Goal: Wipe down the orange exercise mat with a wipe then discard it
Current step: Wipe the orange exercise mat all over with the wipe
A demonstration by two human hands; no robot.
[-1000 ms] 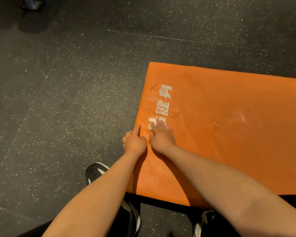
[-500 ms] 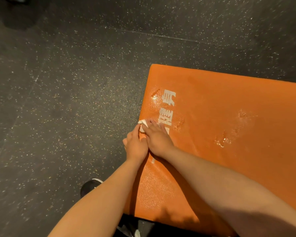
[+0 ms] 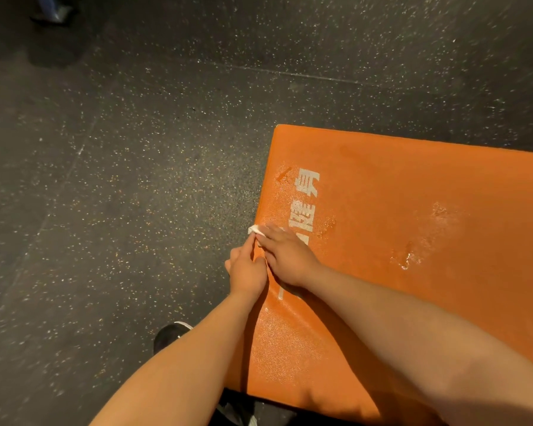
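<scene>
1. Head view: the small white crumpled wipe (image 3: 254, 230) lies at the left edge of the flat orange foam exercise mat (image 3: 413, 302), with one corner poking out past that edge.
2. The right hand (image 3: 285, 261) lies over the wipe, its fingers (image 3: 273, 235) stretched out and pressing it onto the mat rather than curling round it.
3. The left hand (image 3: 246, 273) sits just beside it at the mat's edge. One finger reaches up to touch the wipe and the others look curled; whether it pinches the wipe I cannot tell.
4. The wipe looks thin, limp and damp, likely to bunch under pressure. Flat fingers suit the wiping, and the free corner is the place to pinch for lifting. The mat looks thick and a little soft, and its wet sheen may be slippery.
5. Wet patches (image 3: 408, 259) glisten further right, beyond the white printed lettering (image 3: 305, 204), which the right hand partly covers.
6. Most of the wipe is hidden under the fingers, and the frame cuts off the mat's right end. No bin shows on the dark speckled rubber floor (image 3: 120, 179). A black shoe (image 3: 171, 335) peeks out by the left forearm.
</scene>
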